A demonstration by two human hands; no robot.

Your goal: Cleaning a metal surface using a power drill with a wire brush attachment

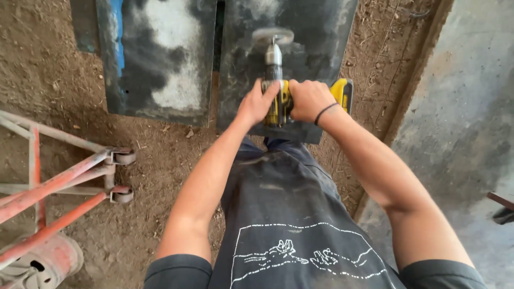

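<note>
Head view, looking straight down past the person's dark shirt and trousers.

Both hands are clenched around a yellow-and-black cordless drill (280, 101) held nose-forward over a dark scuffed metal plate (321, 32) lying on the dirt floor (48, 69). Left hand (257, 104) wraps the body from the left side, thumb laid along the top. Right hand (309, 100), black band at the wrist, closes over the rear and grip. A round wire brush wheel (272, 36) sits in the chuck, at or very near the plate surface; contact cannot be confirmed from this angle.

Handling, as judged: the drill looks rigid and moderately heavy, weighted toward the battery end that shows at the right. Its hard casing looks easy to grip. A two-handed hold on body and grip, as seen, suits a tool likely to twist or kick when the wheel bites.

A second dark metal plate with blue and whitish patches (158, 59) lies just beside the first, to the left. An orange-red tubular metal frame with small wheels (69, 176) stands at lower left.

Hidden or unclear: the trigger and the right fingers beneath the tool; whether the wheel spins; the plates' far edges, which are cut off at the top; and a dark object at the right edge, too cropped to identify.
</note>
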